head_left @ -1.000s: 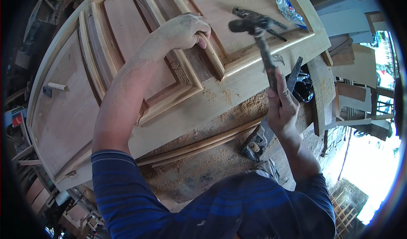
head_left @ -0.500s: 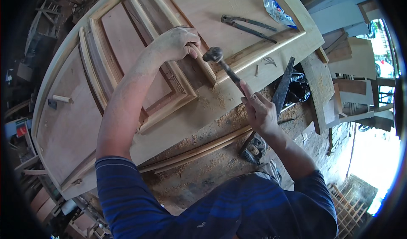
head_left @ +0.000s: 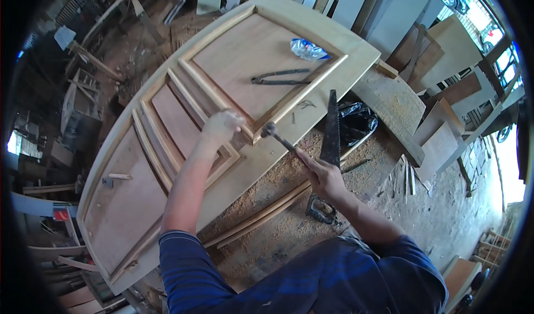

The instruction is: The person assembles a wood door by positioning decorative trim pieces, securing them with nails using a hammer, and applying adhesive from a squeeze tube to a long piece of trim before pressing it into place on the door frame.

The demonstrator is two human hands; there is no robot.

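Framed wooden panel with raised mouldings. Left hand: blurred, fingers curled at the mouldings; whether it grips anything, cannot tell. Pincers: lie on the panel. Hammer: head near a moulding corner. Right hand: wraps the hammer's handle. Handsaw: beside black plastic bag.

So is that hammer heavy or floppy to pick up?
The hammer probably feels heavy at one end: its chunky dark head looks like metal. It likely won't flop: its handle looks straight. The right hand grips away from the head, so it may tip head-first if loosened.
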